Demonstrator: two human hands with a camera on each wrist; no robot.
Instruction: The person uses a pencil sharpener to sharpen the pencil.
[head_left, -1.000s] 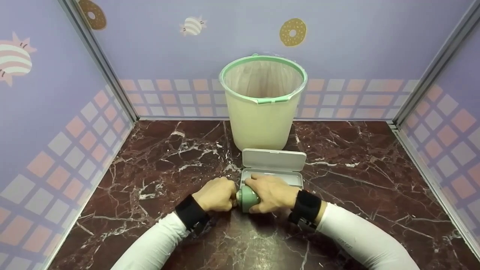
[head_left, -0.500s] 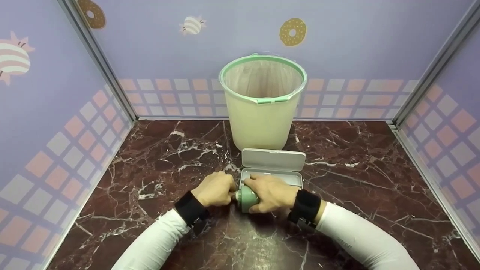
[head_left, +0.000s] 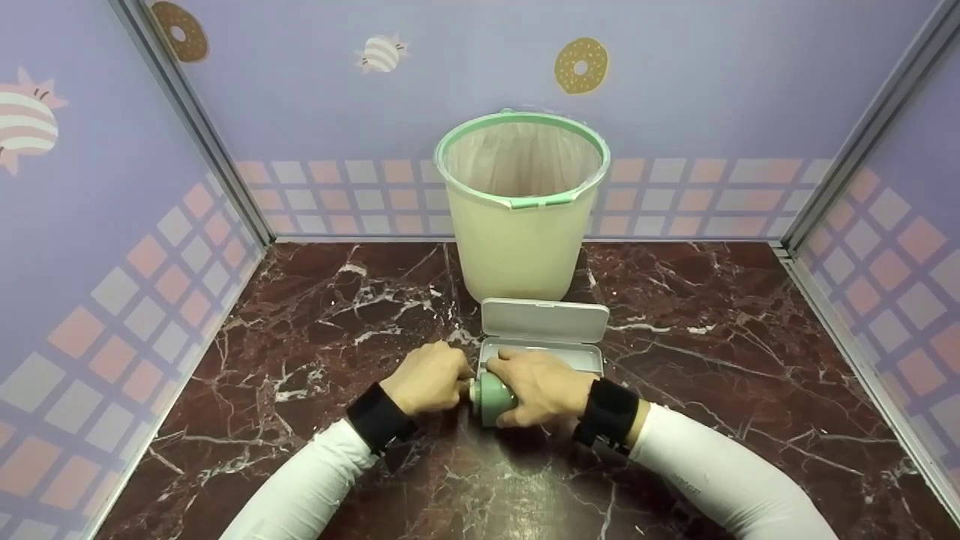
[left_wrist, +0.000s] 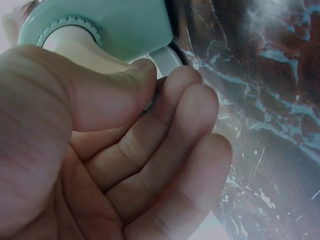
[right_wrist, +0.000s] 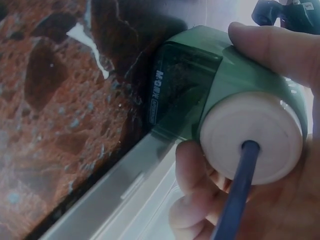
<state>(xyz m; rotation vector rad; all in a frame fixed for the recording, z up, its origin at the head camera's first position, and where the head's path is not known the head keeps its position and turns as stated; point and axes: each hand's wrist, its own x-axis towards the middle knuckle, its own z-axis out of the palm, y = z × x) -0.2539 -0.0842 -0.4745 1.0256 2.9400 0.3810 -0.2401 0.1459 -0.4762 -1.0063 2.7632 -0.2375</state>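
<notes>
Lying on the marble-patterned tabletop in the head view is a green pencil sharpener (head_left: pixel 495 405) with a dark clear shavings drawer. My right hand (head_left: pixel 546 384) grips its body, thumb and fingers on opposite sides. A dark blue pencil (right_wrist: pixel 243 175) runs into the hole of its round whitish front in the right wrist view. On the opposite side, my left hand (head_left: pixel 427 377) pinches the end of the cream crank handle (left_wrist: pixel 90 56) between thumb and curled forefinger. The handle's tip is hidden by those fingers. The other left fingers curl loosely.
Just behind the hands, an open grey pencil case (head_left: pixel 587 360) has its lid (head_left: pixel 544 321) raised toward the back. A cream waste bin (head_left: pixel 521 251) with a green rim and clear liner stands behind it. Patterned walls (head_left: pixel 697 90) enclose the back and both sides.
My left hand has risen slightly and shifted at the crank, its wrist turning a little. The right hand keeps its grip on the sharpener, which stays in place.
</notes>
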